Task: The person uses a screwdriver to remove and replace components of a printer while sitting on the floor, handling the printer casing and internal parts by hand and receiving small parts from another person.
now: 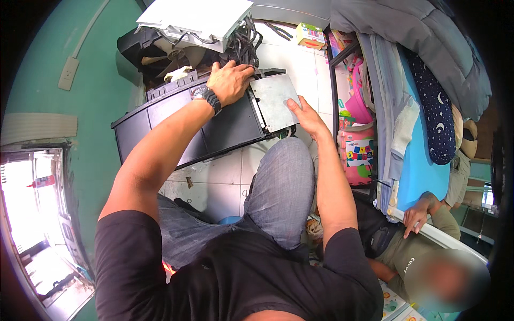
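Note:
In front of me a long black appliance housing lies across the tiled floor, its front split into panels. My left hand, with a black watch at the wrist, rests over the housing's upper edge, fingers spread beside a bundle of dark cables. At the housing's right end is a flat grey metal plate. My right hand grips its right edge, thumb on the face and fingers behind. Behind the housing sits an open part with fan blades. A white metal casing stands above it, partly covering it.
Pliers and a small yellow-green box lie on the floor beyond. A dark-framed rack with pink items stands right, beside a bed with blankets. A co-worker's hand rests on the bed rail. A green wall bounds the left.

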